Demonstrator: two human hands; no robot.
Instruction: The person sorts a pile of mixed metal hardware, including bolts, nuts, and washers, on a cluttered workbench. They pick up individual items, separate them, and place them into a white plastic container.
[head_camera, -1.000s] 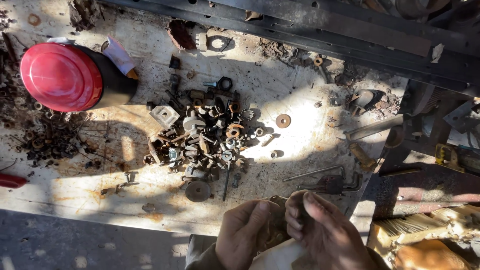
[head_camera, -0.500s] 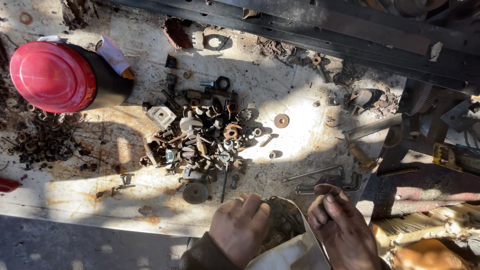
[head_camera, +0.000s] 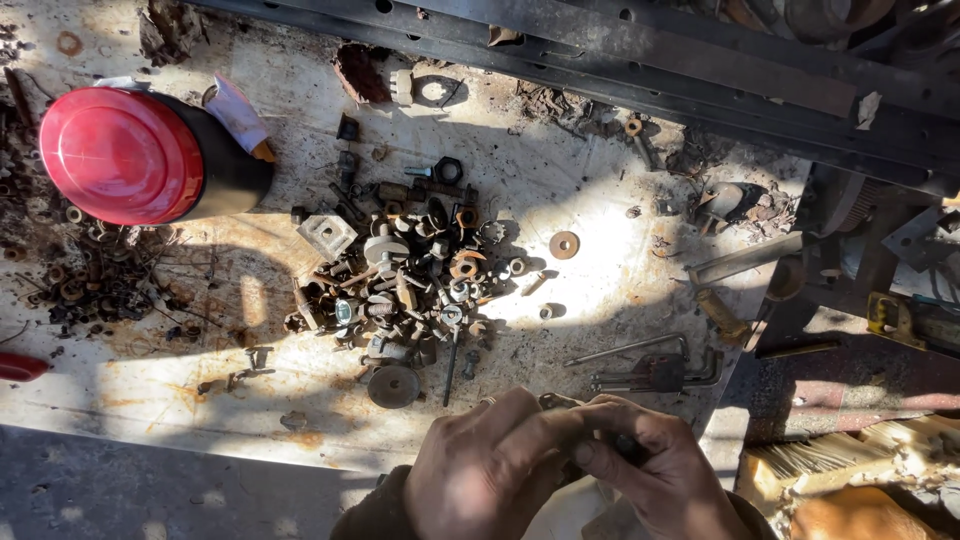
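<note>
My left hand (head_camera: 480, 475) and my right hand (head_camera: 655, 475) are pressed together at the bottom middle, just off the near edge of the dirty workbench (head_camera: 600, 290). The fingers of both curl around a small dark metal part (head_camera: 560, 403), most of it hidden by the fingers. A bit of a pale container shows below my wrists. Just beyond my hands lies a pile of rusty nuts, bolts and washers (head_camera: 410, 280), with a dark round disc (head_camera: 393, 386) at its near side.
A black can with a red lid (head_camera: 120, 155) lies at the left, a small tube (head_camera: 238, 115) beside it. Hex keys (head_camera: 650, 368) and a lone washer (head_camera: 564, 244) lie to the right. Rusty scraps (head_camera: 90, 285) sit far left; steel bars (head_camera: 620, 65) cross the back; a brush (head_camera: 850, 460) at lower right.
My hands were apart half a second ago, over a pale container. Now they have come together and the fingers have closed around the small part.
</note>
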